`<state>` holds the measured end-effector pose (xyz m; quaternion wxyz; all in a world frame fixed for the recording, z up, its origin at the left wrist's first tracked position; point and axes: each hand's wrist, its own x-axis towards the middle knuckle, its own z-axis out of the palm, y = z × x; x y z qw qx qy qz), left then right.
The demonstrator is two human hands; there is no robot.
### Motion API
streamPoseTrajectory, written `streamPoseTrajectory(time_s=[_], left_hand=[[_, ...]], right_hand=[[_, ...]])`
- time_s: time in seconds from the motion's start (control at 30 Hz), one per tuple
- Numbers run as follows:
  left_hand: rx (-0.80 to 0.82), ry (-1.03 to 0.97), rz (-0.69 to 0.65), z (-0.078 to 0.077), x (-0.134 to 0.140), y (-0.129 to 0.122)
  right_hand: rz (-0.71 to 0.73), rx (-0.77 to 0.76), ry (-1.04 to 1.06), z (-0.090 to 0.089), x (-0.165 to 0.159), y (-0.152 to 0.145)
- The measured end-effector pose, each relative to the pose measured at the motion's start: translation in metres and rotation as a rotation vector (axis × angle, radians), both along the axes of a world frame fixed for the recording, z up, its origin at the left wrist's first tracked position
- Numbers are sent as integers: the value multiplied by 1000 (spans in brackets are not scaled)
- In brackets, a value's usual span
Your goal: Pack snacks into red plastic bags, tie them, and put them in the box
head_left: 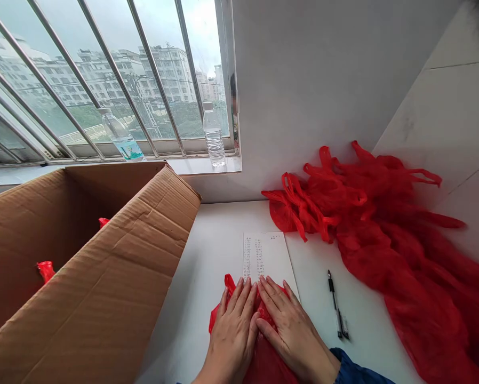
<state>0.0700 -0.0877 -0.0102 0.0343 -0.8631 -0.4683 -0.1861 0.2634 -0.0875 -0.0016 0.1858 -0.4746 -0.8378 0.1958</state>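
A red plastic bag (268,358) lies on the white table at the bottom middle, partly over a sheet of paper (269,256) with handwritten columns. My left hand (232,330) rests flat on the bag's left side, fingers stretched out and pointing away from me. Beside it, my right hand (289,328) presses flat on the right side, its fingers also straight. Both palms face down, and the thumbs come close together over the bag. Much of the bag is hidden under the hands. One handle loop sticks out past the left fingertips.
A large open cardboard box (103,256) stands at the left with red plastic bits inside. A heap of red plastic bags (367,213) covers the right side. A black pen (335,304) lies between paper and heap. Two bottles, one upright (214,136), stand by the barred window.
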Motion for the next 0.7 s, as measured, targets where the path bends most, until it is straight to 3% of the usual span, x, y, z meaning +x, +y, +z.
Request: streamPoseTrajectory(time_s=[0.7], left_hand=[[-27,38,3,-11,-1,1]], right_hand=[[-23,-8,-8,-7,-3,0]])
